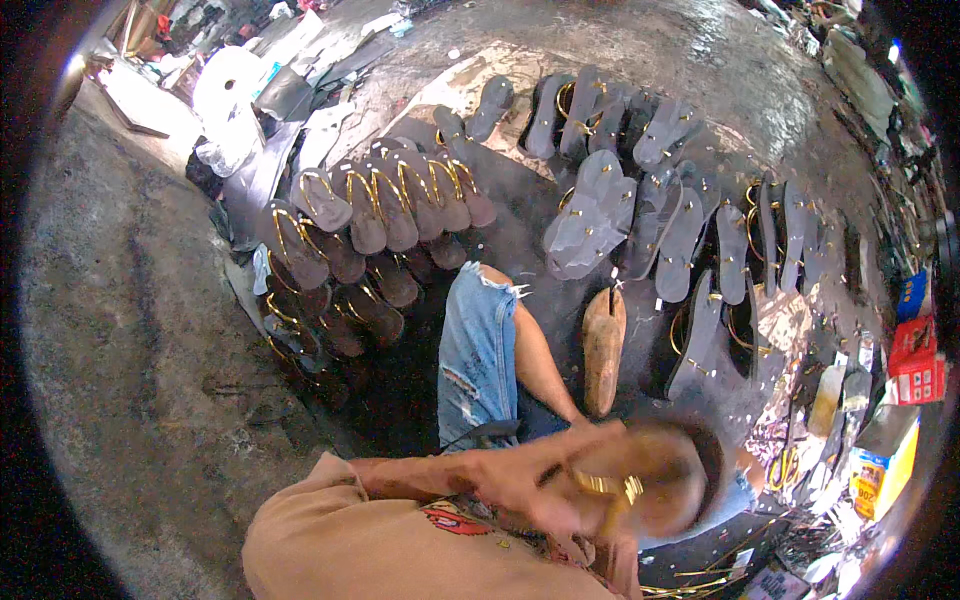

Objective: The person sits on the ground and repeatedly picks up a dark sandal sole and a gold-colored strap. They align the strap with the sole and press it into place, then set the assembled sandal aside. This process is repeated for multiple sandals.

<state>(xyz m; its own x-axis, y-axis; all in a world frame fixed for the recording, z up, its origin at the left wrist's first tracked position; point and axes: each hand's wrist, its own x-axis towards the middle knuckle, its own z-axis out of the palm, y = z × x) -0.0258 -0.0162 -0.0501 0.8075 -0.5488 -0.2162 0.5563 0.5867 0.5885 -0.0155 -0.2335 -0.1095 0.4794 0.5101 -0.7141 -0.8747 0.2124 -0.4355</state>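
Note:
In front of my tan shirt, low in the view, I hold a brown sandal (665, 480) with a gold strap; motion blurs its rounded sole. My left hand (535, 490) reaches across from the left, its fingers closed on the sandal's near side. Below the gold strap, my right hand (617, 530) grips the sandal too, partly hidden and smeared. Just beyond them a worn wooden shoe last (603, 352) lies on the dark floor beside my knee in torn jeans.
Finished-looking sandals with gold straps (395, 205) stand in rows at the left. Grey sandals and soles (680, 235) lie to the right and far side. Red (915, 360) and yellow (885, 465) boxes, tools and scraps crowd the right edge. White sheets (225, 85) lie far left.

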